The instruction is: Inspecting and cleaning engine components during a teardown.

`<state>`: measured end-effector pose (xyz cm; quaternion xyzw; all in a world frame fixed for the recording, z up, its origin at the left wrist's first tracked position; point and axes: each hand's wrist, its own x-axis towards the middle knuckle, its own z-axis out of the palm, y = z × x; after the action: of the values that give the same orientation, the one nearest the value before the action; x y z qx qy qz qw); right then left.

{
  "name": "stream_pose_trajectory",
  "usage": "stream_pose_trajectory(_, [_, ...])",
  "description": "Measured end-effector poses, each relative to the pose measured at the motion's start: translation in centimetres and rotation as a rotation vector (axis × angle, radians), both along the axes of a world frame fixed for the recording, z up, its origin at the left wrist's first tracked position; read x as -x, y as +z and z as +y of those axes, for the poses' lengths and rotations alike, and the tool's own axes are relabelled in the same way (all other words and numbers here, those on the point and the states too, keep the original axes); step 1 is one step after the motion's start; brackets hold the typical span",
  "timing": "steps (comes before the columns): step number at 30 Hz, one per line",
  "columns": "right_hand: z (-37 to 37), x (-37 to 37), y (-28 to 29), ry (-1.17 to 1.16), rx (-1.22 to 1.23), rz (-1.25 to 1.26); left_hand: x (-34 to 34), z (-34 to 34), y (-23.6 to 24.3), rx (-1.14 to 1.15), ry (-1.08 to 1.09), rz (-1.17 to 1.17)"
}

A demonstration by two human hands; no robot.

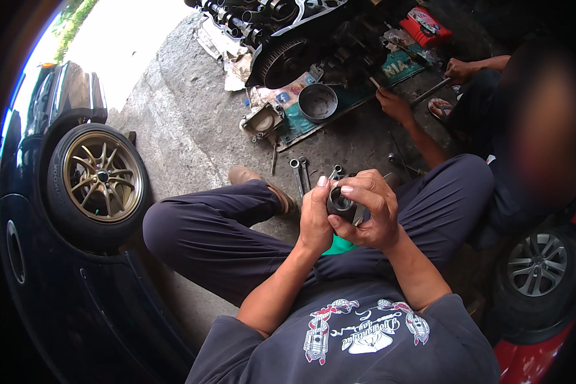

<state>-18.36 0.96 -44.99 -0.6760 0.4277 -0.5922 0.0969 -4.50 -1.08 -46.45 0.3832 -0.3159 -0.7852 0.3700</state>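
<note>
Both hands meet over my lap, around a small dark, round, hollow metal part [342,206] whose open end faces up. My left hand [315,221] pinches its left side, with the thumb near the rim. Around the right side curl the fingers of my right hand [379,208], its thumb at the lower edge. The fingers cover much of the part, so I cannot make out its exact kind. Below the hands, a bit of something green [340,246] shows between my legs. Just beyond my hands, wrenches [296,174] lie on the concrete floor.
Ahead stands a partly dismantled engine [288,61] with a toothed wheel. Near it are a metal bowl [318,102], a metal housing [262,120] and a red case [425,27]. At right sits a person, a tool in hand [395,105]. Cars with wheels [102,176] flank me.
</note>
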Motion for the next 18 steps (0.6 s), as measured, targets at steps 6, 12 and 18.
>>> stream_pose_trajectory(6, [-0.3,-0.3,0.0,0.001,0.035,-0.022,0.0,0.5,-0.4,0.092,0.023,-0.19])
stream_pose_trajectory(12, [-0.4,-0.1,-0.3,0.048,-0.002,-0.017,-0.5,0.6,-0.4,0.006,-0.026,-0.143])
stream_pose_trajectory(18, [0.3,-0.4,-2.2,0.023,-0.105,-0.039,-0.2,-0.1,-2.0,-0.249,-0.03,-0.015])
